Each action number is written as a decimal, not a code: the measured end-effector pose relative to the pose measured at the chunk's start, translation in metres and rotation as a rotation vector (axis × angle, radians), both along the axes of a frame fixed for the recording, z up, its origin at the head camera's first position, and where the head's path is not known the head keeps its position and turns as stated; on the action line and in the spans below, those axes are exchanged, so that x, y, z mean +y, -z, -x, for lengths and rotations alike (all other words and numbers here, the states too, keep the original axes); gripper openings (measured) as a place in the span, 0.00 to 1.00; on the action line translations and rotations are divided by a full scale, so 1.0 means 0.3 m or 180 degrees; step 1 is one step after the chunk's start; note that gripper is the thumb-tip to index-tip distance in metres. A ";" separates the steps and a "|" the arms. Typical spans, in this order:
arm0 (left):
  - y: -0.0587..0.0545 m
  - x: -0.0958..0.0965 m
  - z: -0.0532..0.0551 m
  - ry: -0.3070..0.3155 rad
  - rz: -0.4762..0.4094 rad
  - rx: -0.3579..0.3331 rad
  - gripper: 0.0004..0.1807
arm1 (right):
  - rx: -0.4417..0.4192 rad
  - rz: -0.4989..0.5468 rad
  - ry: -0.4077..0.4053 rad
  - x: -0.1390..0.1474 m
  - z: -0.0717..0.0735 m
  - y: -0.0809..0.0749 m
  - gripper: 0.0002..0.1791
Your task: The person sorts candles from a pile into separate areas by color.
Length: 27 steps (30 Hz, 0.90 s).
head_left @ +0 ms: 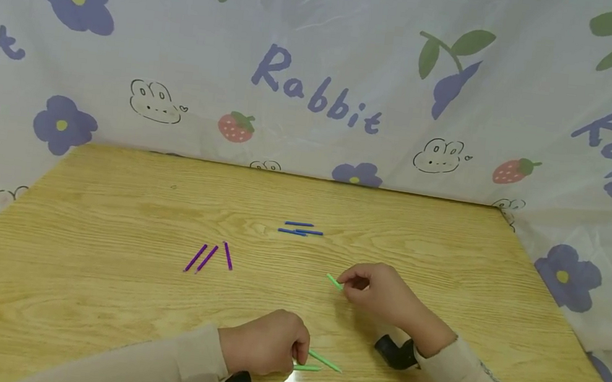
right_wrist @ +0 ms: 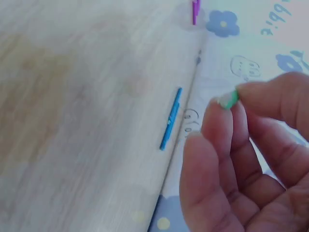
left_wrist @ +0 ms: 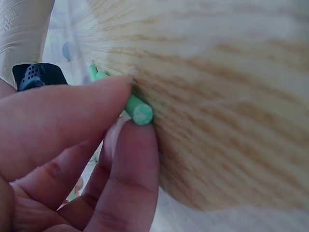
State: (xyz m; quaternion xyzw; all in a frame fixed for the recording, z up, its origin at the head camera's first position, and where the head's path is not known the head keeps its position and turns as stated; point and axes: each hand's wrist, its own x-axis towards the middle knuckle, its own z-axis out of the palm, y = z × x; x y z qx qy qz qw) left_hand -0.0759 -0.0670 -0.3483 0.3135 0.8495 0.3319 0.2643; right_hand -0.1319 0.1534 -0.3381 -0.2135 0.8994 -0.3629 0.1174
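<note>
In the head view, my left hand [head_left: 265, 343] is low over the table near its front. Its thumb and a finger pinch a thin green stick [left_wrist: 142, 113], whose round, pale-speckled end faces the left wrist camera. A second green stick [head_left: 326, 361] lies slanted on the wood beside those fingertips. Further back and to the right, my right hand [head_left: 385, 294] holds another green stick [head_left: 333, 281] between thumb and fingertips. Only a short piece of that stick [right_wrist: 229, 99] shows in the right wrist view; the fingers hide the rest.
Several blue sticks [head_left: 299, 224] lie close together toward the back of the wooden table [head_left: 105, 294]. Left of them are several purple sticks [head_left: 227, 255]. A patterned cloth [head_left: 323, 31] hangs behind the table. Black devices [head_left: 395, 353] are strapped at both wrists.
</note>
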 end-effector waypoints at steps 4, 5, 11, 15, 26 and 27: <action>-0.002 -0.001 0.000 -0.0012 -0.0005 -0.0028 0.14 | -0.0034 0.0070 0.0259 0.014 0.001 -0.012 0.08; -0.003 0.000 0.000 -0.0010 0.0002 -0.0018 0.13 | -0.0030 0.0091 0.0315 0.017 0.002 -0.014 0.08; -0.004 0.000 -0.003 -0.0067 -0.0019 -0.0123 0.14 | -0.0079 0.0227 0.0632 0.043 0.014 -0.013 0.10; -0.004 0.000 -0.006 -0.0104 -0.0036 -0.0190 0.15 | -0.0172 0.0315 0.0812 0.062 0.025 -0.011 0.12; -0.009 -0.001 -0.010 -0.0128 -0.0055 -0.0233 0.15 | -0.0274 0.0303 0.1025 0.114 0.054 -0.003 0.14; -0.010 -0.002 -0.011 -0.0125 -0.0051 -0.0235 0.15 | -0.0287 0.0278 0.1044 0.119 0.056 -0.003 0.15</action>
